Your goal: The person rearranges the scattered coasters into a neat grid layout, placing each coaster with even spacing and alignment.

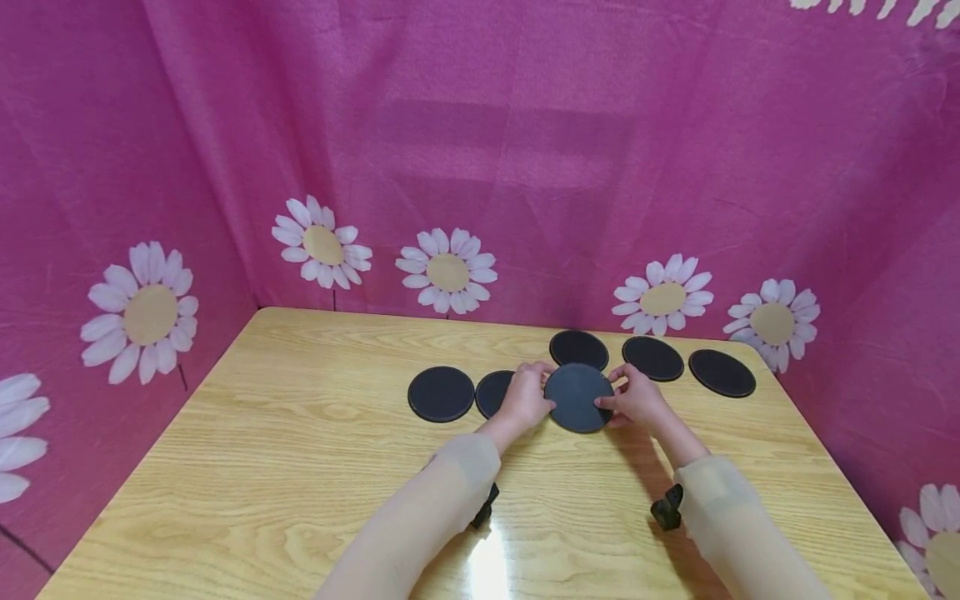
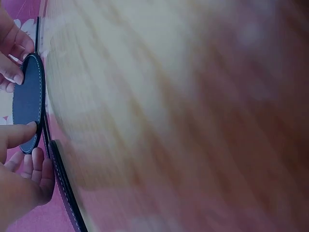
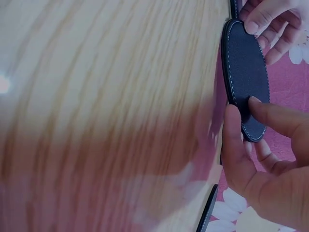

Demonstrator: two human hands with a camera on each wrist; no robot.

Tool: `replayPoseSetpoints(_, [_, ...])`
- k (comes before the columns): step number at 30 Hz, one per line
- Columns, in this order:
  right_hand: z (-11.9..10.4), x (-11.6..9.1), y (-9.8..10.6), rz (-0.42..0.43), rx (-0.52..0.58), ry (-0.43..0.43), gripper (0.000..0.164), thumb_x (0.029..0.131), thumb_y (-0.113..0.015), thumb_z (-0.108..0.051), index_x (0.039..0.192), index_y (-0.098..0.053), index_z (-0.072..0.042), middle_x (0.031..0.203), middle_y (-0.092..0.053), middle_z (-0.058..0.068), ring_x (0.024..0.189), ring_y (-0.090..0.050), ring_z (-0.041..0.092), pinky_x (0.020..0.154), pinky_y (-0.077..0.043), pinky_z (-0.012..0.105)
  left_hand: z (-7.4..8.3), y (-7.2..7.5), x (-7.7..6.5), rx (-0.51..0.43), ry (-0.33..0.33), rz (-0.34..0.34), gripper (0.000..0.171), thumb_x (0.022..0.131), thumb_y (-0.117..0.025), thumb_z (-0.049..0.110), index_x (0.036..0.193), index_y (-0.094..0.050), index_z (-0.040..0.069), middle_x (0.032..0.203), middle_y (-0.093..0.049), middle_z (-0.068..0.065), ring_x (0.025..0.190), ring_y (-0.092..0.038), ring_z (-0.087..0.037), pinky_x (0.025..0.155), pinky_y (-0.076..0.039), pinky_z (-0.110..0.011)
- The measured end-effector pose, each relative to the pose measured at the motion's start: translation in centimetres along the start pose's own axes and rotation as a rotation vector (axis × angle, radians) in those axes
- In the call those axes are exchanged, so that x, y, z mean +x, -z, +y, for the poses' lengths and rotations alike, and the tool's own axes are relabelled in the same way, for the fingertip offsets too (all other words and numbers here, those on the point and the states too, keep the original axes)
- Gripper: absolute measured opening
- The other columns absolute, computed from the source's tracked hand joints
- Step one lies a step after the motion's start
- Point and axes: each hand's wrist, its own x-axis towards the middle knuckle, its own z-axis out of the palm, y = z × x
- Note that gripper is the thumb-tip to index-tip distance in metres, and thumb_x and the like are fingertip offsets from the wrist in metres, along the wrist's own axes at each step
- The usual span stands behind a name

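Observation:
A round black coaster [image 1: 577, 396] with pale stitching round its edge is held between both hands, tilted over the table. My left hand [image 1: 525, 396] pinches its left edge, thumb on the upper face. On the right edge, my right hand [image 1: 639, 400] has its thumb on the face and fingers behind. In the right wrist view the coaster [image 3: 247, 72] is seen at a slant, its thick rim facing the table. The left wrist view shows both thumbs on the coaster [image 2: 28, 96]. Just behind it lies another black coaster [image 1: 579, 347]; a further coaster [image 1: 493, 392] is partly hidden by my left hand.
One coaster [image 1: 441, 394] lies at the left of the group. Two more, a coaster [image 1: 652, 358] and a coaster [image 1: 722, 372], lie toward the back right of the wooden table [image 1: 262, 450]. A pink flowered cloth [image 1: 510, 167] hangs behind and at both sides.

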Motion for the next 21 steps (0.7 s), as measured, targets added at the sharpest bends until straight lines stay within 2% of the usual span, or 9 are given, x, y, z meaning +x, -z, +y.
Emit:
replayPoseSetpoints(9, [0.6, 0.4, -0.1, -0.013, -0.059, -0.012, 0.044, 0.079, -0.072, -0.002, 0.11, -0.041, 0.007, 0.077, -0.044, 0.007, 0.049, -0.054, 0.014, 0.052, -0.056, 0.034, -0.3, -0.2, 0.3, 0.074, 0.016, -0.048, 0.054, 0.076, -0.077, 0.004, 0.125, -0.056, 0.007, 0.104, -0.06, -0.009, 0.097, -0.057, -0.021, 0.086, -0.048, -0.029])
replayPoseSetpoints(16, [1.2, 1.1, -0.1, -0.021, -0.145, 0.019, 0.041, 0.08, -0.073, -0.006, 0.107, -0.045, 0.007, 0.073, -0.045, 0.003, 0.047, -0.05, 0.011, 0.047, -0.049, 0.025, -0.6, -0.1, 0.4, 0.103, 0.017, -0.07, 0.055, 0.075, -0.078, 0.007, 0.126, -0.055, 0.007, 0.102, -0.062, -0.007, 0.098, -0.058, -0.021, 0.087, -0.048, -0.03])
replayPoseSetpoints(21, [1.7, 1.6, -0.1, -0.012, -0.222, 0.044, 0.041, 0.079, -0.075, -0.012, 0.105, -0.049, 0.006, 0.075, -0.048, 0.003, 0.047, -0.05, 0.011, 0.047, -0.045, 0.023, -0.4, 0.0, 0.4, 0.122, 0.031, -0.087, 0.053, 0.077, -0.077, 0.008, 0.125, -0.055, 0.007, 0.101, -0.061, -0.007, 0.097, -0.057, -0.022, 0.086, -0.047, -0.031])
